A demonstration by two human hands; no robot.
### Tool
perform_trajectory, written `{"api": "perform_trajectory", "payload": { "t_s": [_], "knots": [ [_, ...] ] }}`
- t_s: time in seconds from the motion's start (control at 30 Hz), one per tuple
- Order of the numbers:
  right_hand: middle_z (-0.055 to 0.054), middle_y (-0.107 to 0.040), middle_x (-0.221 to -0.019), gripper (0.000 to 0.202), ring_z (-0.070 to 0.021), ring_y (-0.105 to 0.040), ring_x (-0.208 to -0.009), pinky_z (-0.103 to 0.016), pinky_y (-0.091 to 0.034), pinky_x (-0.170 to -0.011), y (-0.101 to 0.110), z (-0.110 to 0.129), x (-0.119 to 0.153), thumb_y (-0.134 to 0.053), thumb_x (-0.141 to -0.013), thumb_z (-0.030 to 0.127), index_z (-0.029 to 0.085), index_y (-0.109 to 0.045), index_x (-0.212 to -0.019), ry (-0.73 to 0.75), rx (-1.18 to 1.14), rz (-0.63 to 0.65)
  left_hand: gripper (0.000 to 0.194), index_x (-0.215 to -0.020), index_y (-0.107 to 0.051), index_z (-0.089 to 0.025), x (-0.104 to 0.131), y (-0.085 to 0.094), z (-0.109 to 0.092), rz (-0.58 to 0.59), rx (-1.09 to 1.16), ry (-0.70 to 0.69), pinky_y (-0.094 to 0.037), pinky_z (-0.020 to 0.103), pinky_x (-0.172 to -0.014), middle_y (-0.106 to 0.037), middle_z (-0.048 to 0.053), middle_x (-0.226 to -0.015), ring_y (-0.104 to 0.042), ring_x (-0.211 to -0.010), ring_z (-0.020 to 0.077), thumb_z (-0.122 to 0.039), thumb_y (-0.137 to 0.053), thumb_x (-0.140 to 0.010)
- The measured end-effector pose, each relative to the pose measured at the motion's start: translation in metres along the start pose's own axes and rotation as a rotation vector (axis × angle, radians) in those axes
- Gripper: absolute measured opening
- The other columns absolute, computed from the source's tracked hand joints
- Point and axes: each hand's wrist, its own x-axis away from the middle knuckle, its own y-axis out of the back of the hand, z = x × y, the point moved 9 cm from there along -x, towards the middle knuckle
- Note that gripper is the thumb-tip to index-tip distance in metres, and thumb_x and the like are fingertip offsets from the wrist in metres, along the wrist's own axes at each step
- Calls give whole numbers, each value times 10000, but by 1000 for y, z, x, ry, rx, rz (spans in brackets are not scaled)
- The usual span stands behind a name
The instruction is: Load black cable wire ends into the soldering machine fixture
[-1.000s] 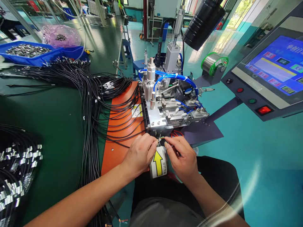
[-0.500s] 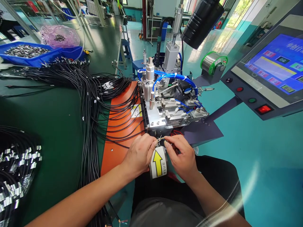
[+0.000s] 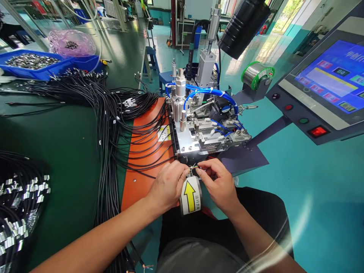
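Thin coloured wires (image 3: 193,167) span the small gap between my hands, just in front of the metal machine (image 3: 210,132). My left hand (image 3: 170,184) pinches the cable end they come from between thumb and forefinger. From the right, my right hand (image 3: 218,184) closes thumb and forefinger on the wires' tips. Below the fingertips is a round drum with a yellow arrow label (image 3: 190,195). Several black cables (image 3: 150,151) run across the orange board (image 3: 136,189) to the machine's left edge.
A control screen (image 3: 332,79) juts in at the right, near a solder spool (image 3: 256,76). Black cable bundles (image 3: 106,170) cross the green table (image 3: 71,151). A blue tray (image 3: 34,74) of small metal parts sits at the far left. A black cylinder (image 3: 243,28) hangs above the machine.
My right thumb and fingers have shifted slightly left, closer to the wires. My left hand stays in place.
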Motion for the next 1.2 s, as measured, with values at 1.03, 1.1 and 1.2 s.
{"api": "perform_trajectory", "payload": {
  "t_s": [1.03, 1.1, 1.2],
  "knots": [
    [-9, -635, -796, 113, -152, -567, -679, -280, -431, -604, 4, 22, -17, -608, -870, 241, 234, -706, -815, 65, 142, 311, 236, -844, -595, -184, 3, 1, -13, -32, -132, -137, -367, 349, -712, -560, 31, -763, -478, -726, 178, -278, -430, -985],
    [-15, -627, -795, 117, -151, -555, -669, -282, -425, -595, 3, 21, -15, -613, -873, 248, 233, -715, -820, 57, 111, 250, 232, -852, -587, -183, 2, 3, -9, -46, -85, -94, -373, 343, -718, -573, 30, -784, -482, -731, 174, -279, -427, -990],
    [-29, -627, -814, 132, -161, -565, -710, -283, -435, -618, 2, 15, -11, -624, -877, 284, 222, -730, -827, 18, 5, 170, 231, -879, -581, -186, 1, 3, -4, -33, -34, -47, -380, 334, -729, -584, 32, -818, -488, -752, 174, -281, -408, -1000]
  ]
}}
